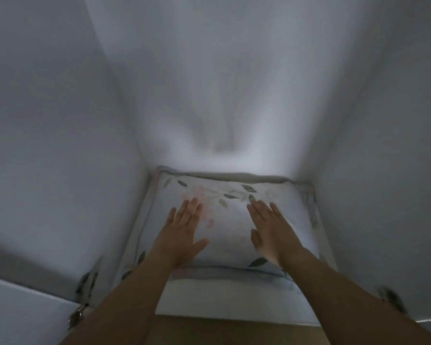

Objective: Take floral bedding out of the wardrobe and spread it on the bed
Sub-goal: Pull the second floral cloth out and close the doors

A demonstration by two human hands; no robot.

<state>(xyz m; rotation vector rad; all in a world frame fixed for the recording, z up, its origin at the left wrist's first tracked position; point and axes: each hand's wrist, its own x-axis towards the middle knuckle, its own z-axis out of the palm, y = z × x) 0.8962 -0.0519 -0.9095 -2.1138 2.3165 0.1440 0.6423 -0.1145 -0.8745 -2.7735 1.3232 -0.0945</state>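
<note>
Both bare forearms reach forward and slightly downward into a white wardrobe [60, 120], converging from the lower corners of the view toward a folded bundle of floral bedding [224, 220] that lies on the wardrobe shelf [234, 305]. The left hand [182, 232] lies palm down on the left half of the bedding, its fingers [189, 207] straight and held close together, pointing toward the back wall, with the thumb splayed out to the right. The right hand [271, 232] lies palm down on the right half in much the same way, fingers straight and a little fanned, thumb held off to the left toward the other hand. Neither hand curls round or pinches the fabric; both sit flat on top of it (whether they press down or only touch cannot be told, as the picture is somewhat blurred). The hands are apart, with a strip of pale fabric between them. The bedding is pale blue-white with pink blossoms and grey-green leaves, piped along its edge, and it fills the shelf from side wall to side wall, its far edge against the back of the wardrobe. Metal hinges [85, 285] show on the left side at the wardrobe's front edge.
</note>
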